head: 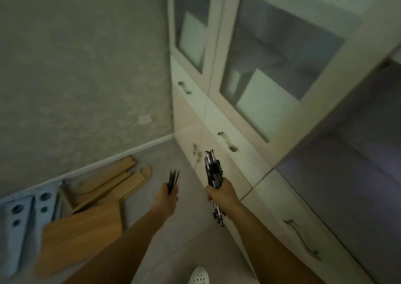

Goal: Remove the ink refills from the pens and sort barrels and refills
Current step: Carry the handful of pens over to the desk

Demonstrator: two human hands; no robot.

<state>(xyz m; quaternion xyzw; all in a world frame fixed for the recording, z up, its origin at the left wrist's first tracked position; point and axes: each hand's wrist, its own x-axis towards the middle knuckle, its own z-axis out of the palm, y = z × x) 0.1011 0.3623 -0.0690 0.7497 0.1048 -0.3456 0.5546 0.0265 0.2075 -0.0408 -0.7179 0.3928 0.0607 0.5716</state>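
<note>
My left hand grips a thin bundle of dark ink refills that stick up out of the fist. My right hand grips a thicker bundle of clear pen barrels with dark parts; the bundle pokes out above the fist and also below it. Both arms reach forward over the tiled floor, the hands about a hand's width apart. The view is blurred, so single pens cannot be told apart.
A cream cabinet with glass doors, drawers and metal handles stands to the right. Wooden boards and a pale blue perforated metal part lie on the floor by the wall at left. A white shoe shows at the bottom.
</note>
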